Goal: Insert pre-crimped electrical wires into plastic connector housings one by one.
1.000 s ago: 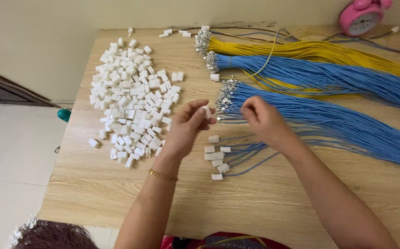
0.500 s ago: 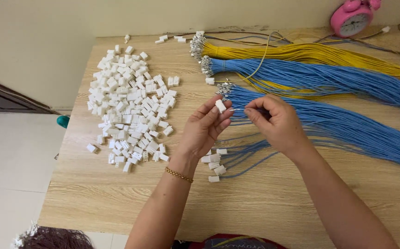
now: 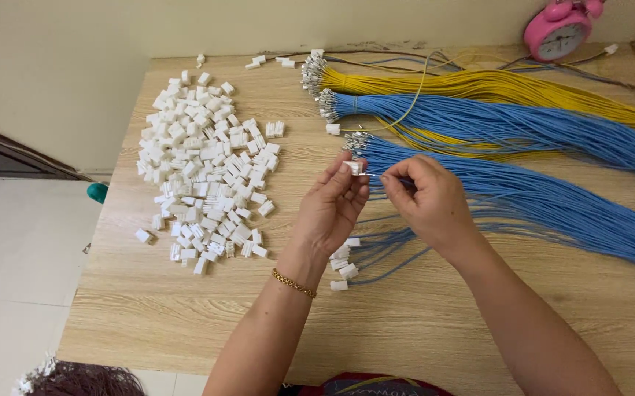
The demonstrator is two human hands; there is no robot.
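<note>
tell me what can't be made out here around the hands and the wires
- Head view: the wire tip between the left hand and the right hand is too small to tell whether it sits inside the white connector.
- The blue wire bundles run off the right edge; their far ends are cut off.
- The pink clock is cropped by the top edge.

I get a bright, even feed with soft, diffuse light and no harsh glare on the desk (image 3: 185,323). Shadows are faint, only a soft one under the left hand (image 3: 332,209) and right hand (image 3: 427,202). Focus is sharp at centre; the pink clock (image 3: 558,33) and the far edges look slightly stretched by the wide lens.
</note>
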